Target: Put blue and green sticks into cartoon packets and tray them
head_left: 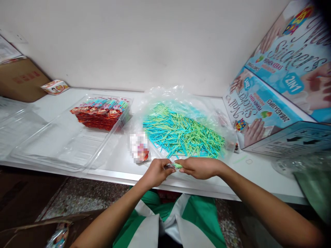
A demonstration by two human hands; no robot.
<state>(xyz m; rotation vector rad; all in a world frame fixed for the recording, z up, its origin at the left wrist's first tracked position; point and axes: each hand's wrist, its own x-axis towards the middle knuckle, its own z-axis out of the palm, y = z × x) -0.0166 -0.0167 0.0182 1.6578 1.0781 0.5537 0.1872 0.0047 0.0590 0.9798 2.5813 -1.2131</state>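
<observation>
At the table's front edge my left hand pinches the side of a small clear packet. My right hand has its fingers pressed round a short bundle of green sticks at the packet's right end. The two hands nearly touch. Just behind them lies a large open plastic bag with a heap of thin blue and green sticks. A small packet with a red print lies to the left of the heap.
Filled red packets are stacked in a clear plastic tray at the left. A brown carton and a small box stand behind. Large blue printed boxes stand at the right, near a plastic bag.
</observation>
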